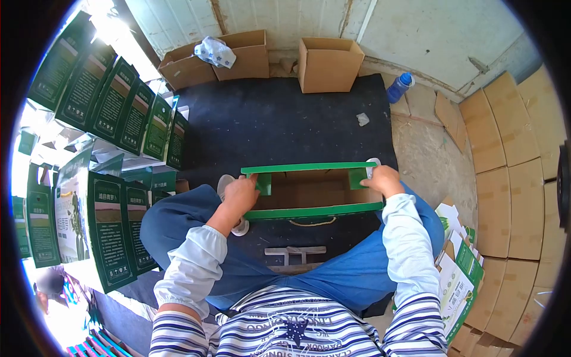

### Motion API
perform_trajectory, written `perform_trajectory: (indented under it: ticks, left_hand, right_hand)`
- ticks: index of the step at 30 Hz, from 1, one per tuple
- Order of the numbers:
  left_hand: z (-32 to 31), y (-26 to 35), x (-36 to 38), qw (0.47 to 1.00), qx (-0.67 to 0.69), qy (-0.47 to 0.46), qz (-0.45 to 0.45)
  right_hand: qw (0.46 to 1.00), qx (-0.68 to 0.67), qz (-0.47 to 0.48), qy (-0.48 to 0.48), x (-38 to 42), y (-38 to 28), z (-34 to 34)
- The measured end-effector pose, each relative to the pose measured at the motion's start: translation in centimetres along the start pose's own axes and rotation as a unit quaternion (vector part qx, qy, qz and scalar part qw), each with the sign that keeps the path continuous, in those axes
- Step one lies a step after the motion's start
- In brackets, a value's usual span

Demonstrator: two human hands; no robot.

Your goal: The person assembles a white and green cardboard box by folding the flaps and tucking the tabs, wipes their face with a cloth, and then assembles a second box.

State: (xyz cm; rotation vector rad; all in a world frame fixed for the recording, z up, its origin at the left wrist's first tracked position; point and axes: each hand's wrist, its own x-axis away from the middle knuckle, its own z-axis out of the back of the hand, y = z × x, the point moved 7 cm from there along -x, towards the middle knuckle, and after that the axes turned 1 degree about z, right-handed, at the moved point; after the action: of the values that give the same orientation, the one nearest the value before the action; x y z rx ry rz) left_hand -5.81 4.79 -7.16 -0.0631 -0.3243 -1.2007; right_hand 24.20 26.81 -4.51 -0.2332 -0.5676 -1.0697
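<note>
Between my knees stands a green cardboard gift box (314,211), its top open and its brown inside showing. A cord handle (312,224) hangs from its near side. At its left end my left hand (240,195) is closed on the wall, the fingertips by a small green end flap (263,185). My right hand (385,180) grips the opposite end, fingers bent over the edge beside the other end flap (357,178). Part of each hand's fingers is hidden by the box walls.
Rows of printed green boxes (111,229) stand at left. Brown cartons (330,68) sit by the far wall, near a blue bottle (400,88). Stacked cartons (493,184) line the right side. Flattened green-white boxes (458,285) lie by my right knee. A black mat (279,122) covers the floor.
</note>
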Motion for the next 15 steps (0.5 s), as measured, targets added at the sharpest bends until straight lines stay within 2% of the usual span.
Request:
perform_trajectory:
  ticks: [1,4,5,8,11,14,15]
  left_hand:
    - [0.4,-0.1,0.1,1.000,0.014,0.000,0.005]
    - [1.0,-0.4,0.8,0.999,0.031,-0.004,-0.006]
    - [1.1,-0.3,1.0,0.999,0.034,-0.006,-0.015]
    - [1.4,0.1,1.5,0.999,0.037,-0.017,-0.026]
    - [1.3,0.4,1.8,0.995,0.040,-0.094,-0.012]
    - [0.9,0.0,1.1,0.995,0.071,-0.032,-0.061]
    - [0.3,-0.4,1.0,0.996,0.058,-0.039,-0.049]
  right_hand:
    - [0.998,-0.064,0.003,0.019,0.6,0.6,1.0]
    - [0.972,-0.113,0.055,0.200,1.8,1.4,3.4]
    - [0.950,-0.116,0.105,0.270,2.9,0.6,4.3]
    - [0.944,-0.013,0.237,0.229,2.7,-2.9,4.0]
    - [0.949,0.061,0.227,0.208,1.2,-4.6,2.2]
    - [0.942,0.080,0.236,0.223,0.9,-5.1,1.8]
    - [0.942,0.079,0.243,0.219,1.1,-5.2,1.6]
